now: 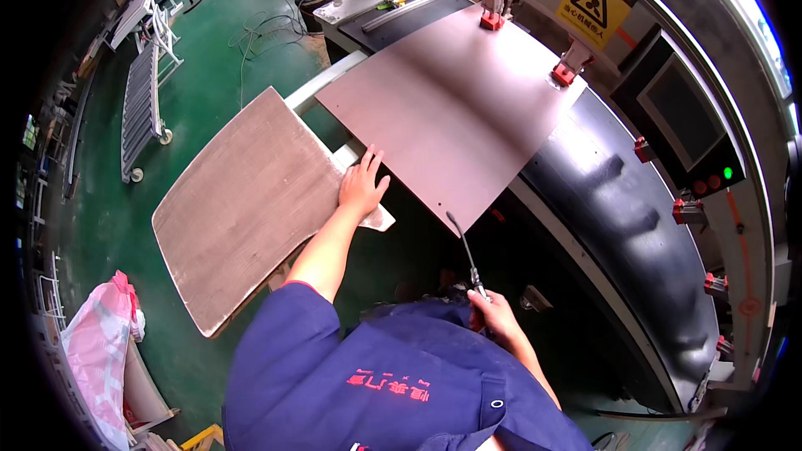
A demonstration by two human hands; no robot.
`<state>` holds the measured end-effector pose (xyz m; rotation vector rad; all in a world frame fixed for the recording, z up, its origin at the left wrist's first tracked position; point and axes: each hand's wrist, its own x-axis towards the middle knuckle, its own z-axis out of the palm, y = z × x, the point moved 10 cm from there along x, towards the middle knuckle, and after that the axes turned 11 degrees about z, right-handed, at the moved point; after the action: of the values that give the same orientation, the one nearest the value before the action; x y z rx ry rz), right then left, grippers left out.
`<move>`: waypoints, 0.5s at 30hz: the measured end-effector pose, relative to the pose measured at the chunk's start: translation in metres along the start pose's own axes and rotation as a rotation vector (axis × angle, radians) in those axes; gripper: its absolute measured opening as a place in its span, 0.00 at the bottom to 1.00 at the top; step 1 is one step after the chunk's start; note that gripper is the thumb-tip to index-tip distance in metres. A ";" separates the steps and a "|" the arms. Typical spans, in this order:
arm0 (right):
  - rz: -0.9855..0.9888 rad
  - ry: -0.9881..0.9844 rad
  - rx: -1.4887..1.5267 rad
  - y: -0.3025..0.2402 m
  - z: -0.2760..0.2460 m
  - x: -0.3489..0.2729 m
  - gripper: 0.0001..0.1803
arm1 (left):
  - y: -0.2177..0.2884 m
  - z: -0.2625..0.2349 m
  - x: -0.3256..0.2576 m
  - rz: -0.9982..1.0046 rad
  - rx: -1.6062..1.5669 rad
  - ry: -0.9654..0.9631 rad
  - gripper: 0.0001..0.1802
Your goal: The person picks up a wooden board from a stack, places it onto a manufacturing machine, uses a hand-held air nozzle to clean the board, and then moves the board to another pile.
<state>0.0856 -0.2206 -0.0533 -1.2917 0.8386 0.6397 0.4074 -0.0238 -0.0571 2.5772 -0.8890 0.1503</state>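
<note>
My left hand (363, 188) lies with its fingers stretched out on the near right corner of a brown, wood-topped board (242, 209). Its fingertips are close to the edge of a large flat grey-pink sheet (451, 108). In my right hand (494, 314) is a hand tool with a long, thin, dark nozzle (464, 246) and a metal collar; my fingers hide its grip. The nozzle's tip is by the sheet's near corner, beside a small hole. Whether tip and sheet touch, I cannot tell. The sheet's far part lies under red-footed clamps (493, 20).
A long machine with a black bed (601, 192) runs along the right. Its control panel (681, 113) shows a green light, below a yellow warning sign (595, 5). At left stands a wheeled roller conveyor (144, 104); a pink-wrapped bundle (100, 351) is nearer. Cables (259, 33) lie on the green floor.
</note>
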 end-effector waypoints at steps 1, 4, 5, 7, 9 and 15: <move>-0.013 -0.029 -0.015 0.011 0.003 0.004 0.17 | 0.001 0.000 0.000 -0.006 -0.002 0.004 0.34; 0.012 -0.025 -0.085 0.029 0.007 -0.002 0.17 | 0.004 0.003 0.000 -0.019 -0.021 0.007 0.33; 0.006 -0.020 -0.097 0.027 0.010 -0.002 0.17 | 0.002 -0.001 0.001 -0.023 -0.007 0.039 0.33; 0.009 -0.012 -0.121 0.028 0.014 -0.003 0.16 | -0.001 -0.002 -0.003 -0.038 0.014 0.089 0.33; 0.003 -0.028 -0.105 0.031 0.014 -0.003 0.16 | -0.005 0.000 -0.004 -0.075 -0.007 0.107 0.33; 0.009 0.006 -0.012 0.035 0.011 -0.008 0.16 | -0.012 0.001 -0.007 -0.131 -0.064 0.085 0.35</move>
<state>0.0552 -0.2033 -0.0658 -1.3020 0.8473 0.6494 0.4091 -0.0122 -0.0634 2.5392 -0.6811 0.1886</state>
